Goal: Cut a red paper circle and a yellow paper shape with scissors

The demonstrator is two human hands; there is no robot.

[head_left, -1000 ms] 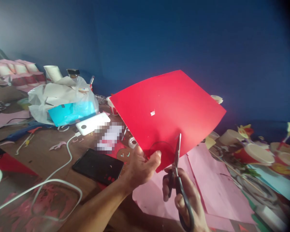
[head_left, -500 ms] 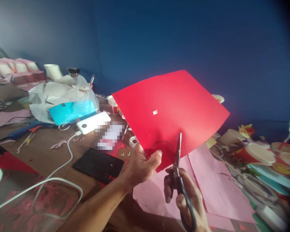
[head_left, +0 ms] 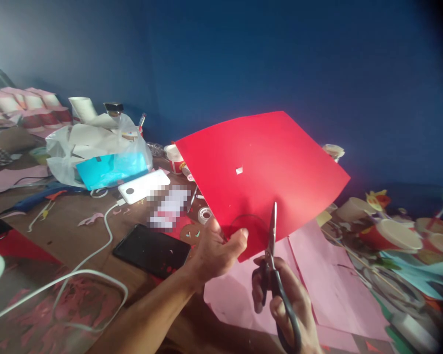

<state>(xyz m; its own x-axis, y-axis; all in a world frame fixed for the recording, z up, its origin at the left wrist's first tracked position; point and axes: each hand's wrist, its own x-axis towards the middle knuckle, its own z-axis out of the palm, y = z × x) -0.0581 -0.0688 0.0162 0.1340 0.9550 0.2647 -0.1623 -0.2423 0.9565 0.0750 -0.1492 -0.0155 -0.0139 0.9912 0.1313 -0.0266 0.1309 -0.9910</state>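
Note:
A large sheet of red paper (head_left: 276,162) is held up and tilted in front of me, with a small pale hole left of its middle. On its lower part a dark curved line is drawn. My left hand (head_left: 219,248) pinches the sheet's lower left edge, thumb on top beside that line. In my right hand (head_left: 290,300) is a pair of scissors (head_left: 272,236) with black handles. Their blades point upward at the sheet's lower edge, to the right of the curved line. Whether one blade lies behind the paper I cannot tell.
Pink paper sheets (head_left: 330,285) lie under my hands. At left are a black phone (head_left: 151,250), a white power bank (head_left: 143,187) with a looping cable, and a plastic bag (head_left: 61,152). Paper cups (head_left: 393,236) with flowers crowd the right side. A blue wall (head_left: 280,54) stands behind.
The red sheet's top edge has dipped slightly. Both hands keep nearly the same place and grip, and the scissors have barely shifted.

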